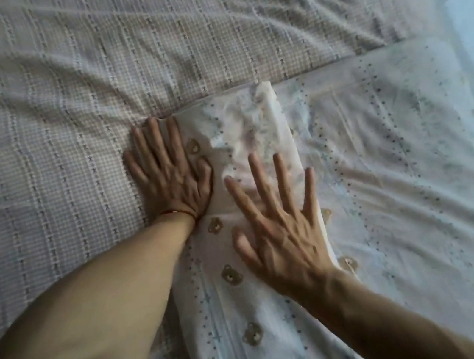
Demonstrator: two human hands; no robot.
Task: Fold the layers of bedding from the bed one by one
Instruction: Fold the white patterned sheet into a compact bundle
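Left hand [167, 172], right hand [277, 219] flat, fingers spread, pressing folded bear-print sheet [240, 134] (on checked bedcover [61, 114]).

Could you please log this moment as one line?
left hand: flat on sheet edge | right hand: open, on sheet | step: smoothing fold

Checked bed sheet [64, 92]: pale pink-and-white small gingham, crossed by white woven stripes carrying rows of tiny dark x-shaped marks.

Folded bedding [240, 134]: white ground, faint pastel blotches of pink and blue on the upturned face.

Printed sheet [413, 156] beneath it: white to pale blue, dotted lines in grey-blue, small blue stars, brown teddy-bear heads in a row.

Bracelet [172, 212] on left wrist: thin, red.

Floor [471, 14]: pale blue-white.
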